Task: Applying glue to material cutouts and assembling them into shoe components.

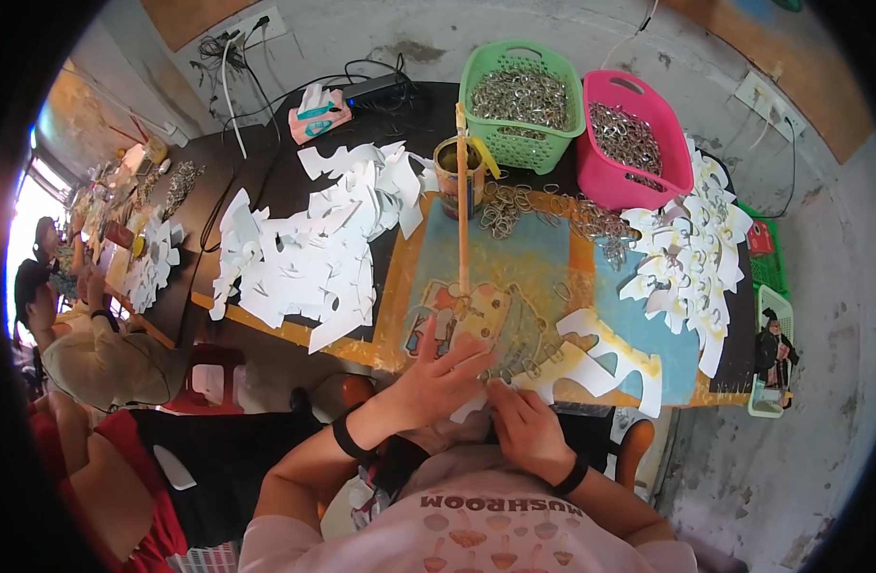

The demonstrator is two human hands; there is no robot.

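Note:
My left hand (436, 382) lies over the near edge of the work board, fingers stretched and spread, its fingertips beside a white cut-out (553, 375) with yellow stains. Metal rings (532, 367) sit along that cut-out's edge. Close against it, my right hand (531, 428) has its thumb and fingers pinched together; what lies between them is too small to make out. Part of a white piece (469, 411) shows below my left hand. Another stained cut-out (615, 353) lies to the right. A light wooden stick (463, 229) leans from a can (448, 162) over the board.
White cut-outs (314, 258) pile up at left; yellow-stained ones (682, 258) heap at right. Green (524, 143) and pink (662, 191) baskets hold metal rings, with loose rings (500, 210) before them. A tissue pack (319, 115) stands behind. Another person (104, 358) sits far left.

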